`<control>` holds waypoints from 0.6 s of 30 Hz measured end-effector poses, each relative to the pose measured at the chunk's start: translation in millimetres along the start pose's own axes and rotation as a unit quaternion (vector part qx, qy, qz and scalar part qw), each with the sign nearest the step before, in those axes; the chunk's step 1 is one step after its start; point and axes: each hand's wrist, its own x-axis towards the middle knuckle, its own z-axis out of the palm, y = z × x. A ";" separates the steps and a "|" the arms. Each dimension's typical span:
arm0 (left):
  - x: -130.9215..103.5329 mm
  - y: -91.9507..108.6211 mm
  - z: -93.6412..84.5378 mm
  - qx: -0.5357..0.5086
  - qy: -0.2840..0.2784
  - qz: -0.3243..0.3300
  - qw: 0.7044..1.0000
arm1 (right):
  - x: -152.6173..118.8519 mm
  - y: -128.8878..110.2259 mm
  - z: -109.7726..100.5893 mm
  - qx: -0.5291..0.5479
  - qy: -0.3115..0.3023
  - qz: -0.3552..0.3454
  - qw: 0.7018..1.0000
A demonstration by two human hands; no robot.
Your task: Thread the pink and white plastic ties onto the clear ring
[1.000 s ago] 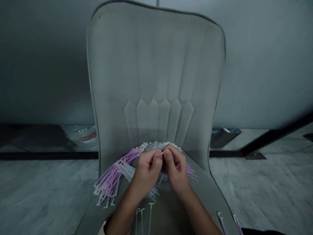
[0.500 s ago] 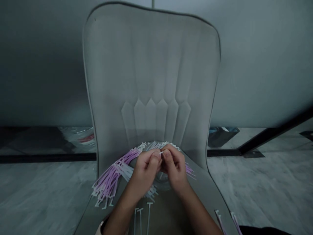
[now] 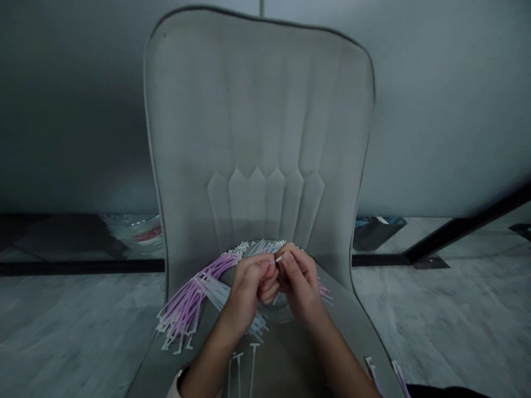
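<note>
My left hand (image 3: 248, 290) and my right hand (image 3: 301, 283) meet over the chair seat, thumbs and fingers pinched. A tiny pale strip (image 3: 279, 258) shows at my right thumb tip. At my left thumb a purplish bit (image 3: 271, 262) shows; whether both belong to one piece, I cannot tell. To the left of my hands fans a pile of thin purple plastic strips (image 3: 188, 298) with T-shaped white ends. Pale blue strips (image 3: 215, 291) cross them and run behind my left wrist. Partly hidden below my hands is a clear round dish (image 3: 284, 312).
The grey padded chair (image 3: 261, 121) has a tall backrest behind the strips. Several loose pale strips (image 3: 252, 367) lie near the front of the seat. More purple strips (image 3: 373, 371) lie at its right edge. A dark bag (image 3: 377, 232) sits on the floor behind.
My left fingers have curled in more, and my right hand has turned slightly. The piece at the fingertips shows differently, with a purplish bit now visible. The view has shifted slightly.
</note>
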 end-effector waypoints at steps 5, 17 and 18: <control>0.6 -0.7 -0.7 0.000 0.004 -0.003 1.000 | 0.8 -0.7 -1.2 -0.011 -0.004 0.007 1.000; 0.3 1.3 -1.2 0.050 0.043 -0.010 0.998 | 1.5 -2.2 -1.2 -0.074 -0.012 -0.001 0.997; 0.1 1.8 -1.1 0.052 0.046 -0.011 0.998 | 1.3 -1.5 -0.9 -0.074 -0.011 -0.004 0.997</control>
